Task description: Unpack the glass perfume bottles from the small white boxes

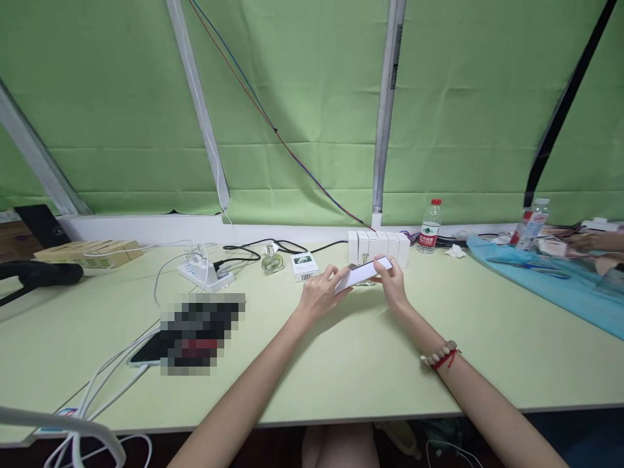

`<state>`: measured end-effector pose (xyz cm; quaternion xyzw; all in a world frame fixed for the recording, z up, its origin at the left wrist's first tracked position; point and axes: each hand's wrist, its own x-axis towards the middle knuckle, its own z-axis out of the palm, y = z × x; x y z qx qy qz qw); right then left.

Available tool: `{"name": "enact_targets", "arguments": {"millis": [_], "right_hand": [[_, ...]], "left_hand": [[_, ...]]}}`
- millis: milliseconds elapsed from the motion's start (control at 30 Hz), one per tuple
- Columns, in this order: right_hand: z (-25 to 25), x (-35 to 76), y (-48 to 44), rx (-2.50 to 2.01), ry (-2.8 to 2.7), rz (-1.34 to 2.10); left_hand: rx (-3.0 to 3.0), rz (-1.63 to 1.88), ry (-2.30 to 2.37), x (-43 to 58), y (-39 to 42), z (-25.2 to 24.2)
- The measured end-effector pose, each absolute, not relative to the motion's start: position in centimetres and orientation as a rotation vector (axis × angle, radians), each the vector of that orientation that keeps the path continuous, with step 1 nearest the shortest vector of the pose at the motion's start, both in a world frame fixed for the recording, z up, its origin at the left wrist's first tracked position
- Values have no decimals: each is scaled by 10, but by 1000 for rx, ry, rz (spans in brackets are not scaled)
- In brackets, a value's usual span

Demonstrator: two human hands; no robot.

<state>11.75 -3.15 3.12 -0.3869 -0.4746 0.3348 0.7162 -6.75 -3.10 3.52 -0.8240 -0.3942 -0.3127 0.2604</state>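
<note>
The left hand [319, 291] and right hand [394, 286] both hold a flat white thing [361, 275] mid-frame. It isn't put down, so the job looks unfinished; how much is left, I can't tell. White boxes [379, 242] stand behind.

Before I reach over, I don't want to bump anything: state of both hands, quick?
Left hand: holding the left end of a slim white object.
Right hand: holding the same object's right end.
</note>
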Motion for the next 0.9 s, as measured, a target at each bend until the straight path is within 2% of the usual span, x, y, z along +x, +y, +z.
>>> {"name": "enact_targets", "arguments": {"millis": [900], "right_hand": [[33, 121, -28, -904, -981, 816]], "left_hand": [[-2229, -989, -1099, -66, -34, 36]]}}
